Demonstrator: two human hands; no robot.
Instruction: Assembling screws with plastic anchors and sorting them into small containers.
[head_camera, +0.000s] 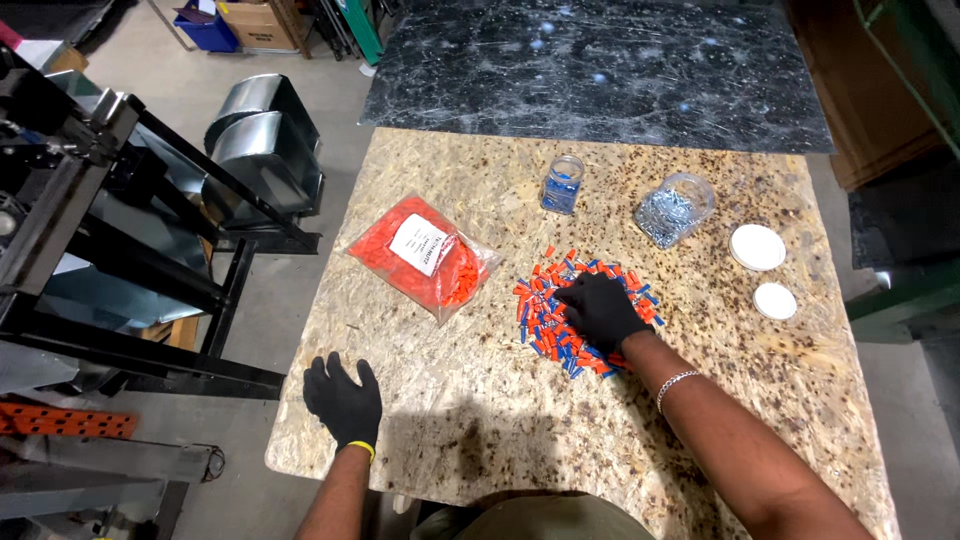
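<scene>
right hand (598, 310) is covering the middle of the orange and blue connector pile (545, 320), hiding pieces under its palm | fingertips there are not showing, grasp unclear | both forearms are running off the bottom edge | contents of the small jar (563, 184) beyond the hand are staying too small to tell

- A speckled chipboard worktop (480, 400) carries the things, with a dark marbled slab (600, 70) butted against its far edge.
- A loose heap of orange and blue wire connectors (545, 310) lies near the middle.
- A sealed clear bag of orange connectors (425, 255) lies to the left of the heap.
- Two clear jars stand beyond: one with blue pieces (563, 184), one tipped, with silvery hardware (672, 210).
- Two white lids (757, 247) rest at the right.
</scene>
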